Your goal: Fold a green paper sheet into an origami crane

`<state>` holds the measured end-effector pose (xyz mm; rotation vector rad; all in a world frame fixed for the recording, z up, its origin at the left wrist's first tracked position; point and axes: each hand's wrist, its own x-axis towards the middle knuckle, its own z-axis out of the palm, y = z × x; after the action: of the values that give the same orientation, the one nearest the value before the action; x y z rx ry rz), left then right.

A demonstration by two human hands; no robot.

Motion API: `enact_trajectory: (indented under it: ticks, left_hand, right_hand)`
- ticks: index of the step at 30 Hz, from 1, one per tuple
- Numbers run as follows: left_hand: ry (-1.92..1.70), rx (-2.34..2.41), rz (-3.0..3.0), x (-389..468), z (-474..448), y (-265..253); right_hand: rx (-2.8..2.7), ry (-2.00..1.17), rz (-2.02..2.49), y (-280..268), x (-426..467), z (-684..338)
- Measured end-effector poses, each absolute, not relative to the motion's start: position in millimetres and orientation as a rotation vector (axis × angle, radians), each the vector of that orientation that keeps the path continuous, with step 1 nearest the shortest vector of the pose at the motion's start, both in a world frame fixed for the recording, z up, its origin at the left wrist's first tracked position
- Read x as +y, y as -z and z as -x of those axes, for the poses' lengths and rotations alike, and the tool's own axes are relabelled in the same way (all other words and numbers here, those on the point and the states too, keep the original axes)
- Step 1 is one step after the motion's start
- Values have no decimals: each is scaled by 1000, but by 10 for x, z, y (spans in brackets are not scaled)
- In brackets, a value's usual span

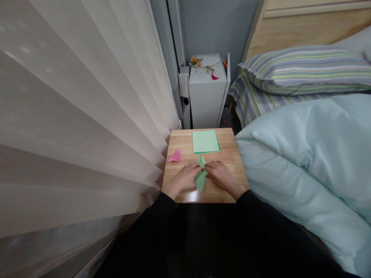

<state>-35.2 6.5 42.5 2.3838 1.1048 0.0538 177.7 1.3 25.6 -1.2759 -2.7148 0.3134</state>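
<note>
A light green folded origami paper (201, 183) lies on the small wooden table (234, 154), its narrow tip pointing away from me. My left hand (188, 175) is closed at its left edge, fingertips pressed on the paper near the middle. From the other side, my right hand (220, 173) pinches the right edge, also around the middle. Both thumbs are partly hidden by the fingers. Just beyond the tip rests a stack of square green paper sheets (205, 141). A pink folded origami piece (176, 155) sits to the left of my hands.
Pleated pale curtains (116, 116) hang along the table's left side. On the right is a bed with a light blue quilt (290, 154) and a striped pillow (307, 71). Behind the table stands a white cabinet (205, 96) with small yellow and red items on top.
</note>
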Motion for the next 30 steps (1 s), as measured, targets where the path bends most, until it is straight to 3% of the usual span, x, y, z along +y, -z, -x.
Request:
enact_trajectory:
  ticks: [18,30]
  left_hand:
    - [-178,1102,-2195,189,534,-379]
    - [-371,1389,-2010,229,482,-165]
  right_hand:
    - [-2686,-459,1309,-156,120,-1823]
    - [-2575,-622,1344,-155,193,-1945]
